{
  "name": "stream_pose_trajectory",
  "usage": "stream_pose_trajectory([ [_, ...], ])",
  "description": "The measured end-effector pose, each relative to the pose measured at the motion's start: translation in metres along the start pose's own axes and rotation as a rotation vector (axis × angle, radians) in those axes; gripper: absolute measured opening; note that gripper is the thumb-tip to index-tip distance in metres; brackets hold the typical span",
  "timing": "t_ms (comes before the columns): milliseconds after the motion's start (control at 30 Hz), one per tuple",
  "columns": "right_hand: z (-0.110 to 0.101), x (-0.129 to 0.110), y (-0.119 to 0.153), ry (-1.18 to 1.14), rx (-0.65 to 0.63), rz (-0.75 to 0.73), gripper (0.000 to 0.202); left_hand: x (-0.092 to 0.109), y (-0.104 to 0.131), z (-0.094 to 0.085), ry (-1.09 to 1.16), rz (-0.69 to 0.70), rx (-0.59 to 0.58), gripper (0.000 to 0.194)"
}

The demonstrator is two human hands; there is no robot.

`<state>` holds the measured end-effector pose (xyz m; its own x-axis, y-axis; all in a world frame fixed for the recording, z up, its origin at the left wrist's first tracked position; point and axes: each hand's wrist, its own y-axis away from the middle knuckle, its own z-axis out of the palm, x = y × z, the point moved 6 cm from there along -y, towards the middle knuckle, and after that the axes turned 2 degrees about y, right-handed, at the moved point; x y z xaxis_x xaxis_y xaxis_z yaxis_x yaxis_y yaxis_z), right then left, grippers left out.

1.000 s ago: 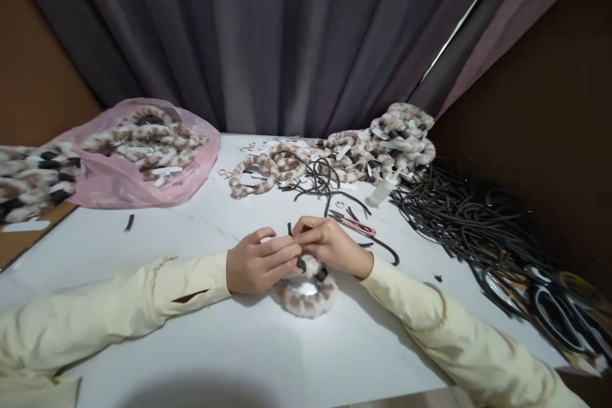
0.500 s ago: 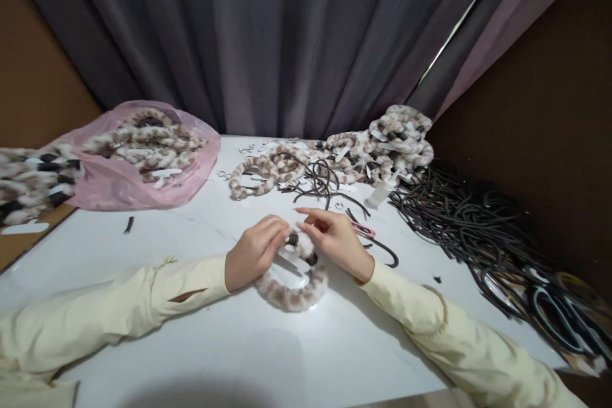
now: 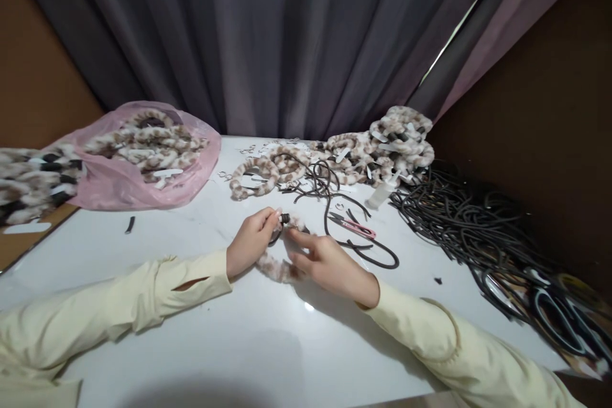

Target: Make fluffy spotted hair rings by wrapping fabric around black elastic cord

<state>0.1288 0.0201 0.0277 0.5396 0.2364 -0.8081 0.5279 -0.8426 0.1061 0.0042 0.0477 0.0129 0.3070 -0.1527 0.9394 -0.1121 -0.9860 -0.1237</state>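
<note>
A brown-and-white furry ring [image 3: 277, 269] is between my hands above the white table [image 3: 201, 338]. My left hand [image 3: 253, 241] pinches the ring's upper left part, beside a black coiled section [image 3: 285, 218]. A dark loop shows just below those fingertips. From the right, my right hand [image 3: 329, 264] reaches over the ring with its fingers apart, the fingertips at the ring's inner right side. That hand covers the ring's right part, and whether it touches the fur is hard to tell.
Pink-handled snips [image 3: 356, 227] lie among black cords [image 3: 382, 261] right of my hands. Behind are furry rings [image 3: 253, 178] and a small clear bottle [image 3: 381, 194]. A pink bag [image 3: 100, 185] of rings stands back left. Many black tubes [image 3: 449, 210] and large scissors [image 3: 554, 319] lie right.
My left hand has lifted the ring's near edge up and away, turning the ring. My right hand has moved down and uncovered the snips. The white tag inside the ring no longer shows.
</note>
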Motion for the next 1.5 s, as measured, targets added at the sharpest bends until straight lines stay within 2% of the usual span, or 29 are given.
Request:
stream_pose_trajectory([
  [100,0.01,0.003,-0.002,-0.428,-0.159,0.122,0.048,0.004,0.001,-0.001,-0.053,0.054,-0.005,0.031],
  [200,0.017,0.001,-0.004,-0.776,-0.227,0.192,0.035,0.01,0.004,0.0,-0.13,0.135,-0.011,0.029],
  [267,0.02,0.003,-0.004,-0.91,-0.249,0.227,0.022,0.014,0.005,0.001,-0.176,0.197,-0.024,0.028],
  [333,0.021,0.005,-0.004,-0.951,-0.247,0.243,0.018,0.017,0.005,0.002,-0.221,0.259,-0.025,0.027],
  [500,0.014,0.004,-0.005,-0.774,-0.189,0.191,0.034,0.019,0.003,0.001,-0.294,0.32,-0.008,0.025],
  [600,0.004,0.004,-0.006,-0.553,-0.078,0.141,0.031,0.016,0.0,0.0,-0.313,0.299,-0.017,0.026],
  [667,-0.004,0.001,-0.005,-0.266,0.033,0.031,0.027,0.015,-0.001,0.001,-0.323,0.281,-0.025,0.027],
  [767,-0.007,-0.01,0.001,0.284,0.173,-0.18,0.021,0.016,-0.002,0.003,-0.343,0.285,-0.038,0.027],
  [867,0.0,-0.02,0.01,0.727,0.206,-0.388,0.011,0.018,0.0,0.007,-0.373,0.321,-0.065,0.027],
  [967,0.0,-0.025,0.014,0.955,0.229,-0.52,0.007,0.02,0.003,0.012,-0.419,0.385,-0.109,0.026],
  [1067,-0.014,-0.021,0.007,0.947,0.279,-0.452,0.012,0.026,0.011,0.019,-0.491,0.552,-0.202,0.025],
  [1167,-0.025,-0.012,-0.005,0.734,0.248,-0.348,0.018,0.03,0.02,0.024,-0.506,0.696,-0.276,0.023],
  [1300,-0.022,-0.002,-0.016,0.399,0.126,-0.289,0.021,0.032,0.028,0.026,-0.434,0.775,-0.312,0.021],
  [1500,-0.016,0.006,-0.024,0.157,0.055,-0.238,0.027,0.035,0.032,0.023,-0.399,0.834,-0.278,0.021],
])
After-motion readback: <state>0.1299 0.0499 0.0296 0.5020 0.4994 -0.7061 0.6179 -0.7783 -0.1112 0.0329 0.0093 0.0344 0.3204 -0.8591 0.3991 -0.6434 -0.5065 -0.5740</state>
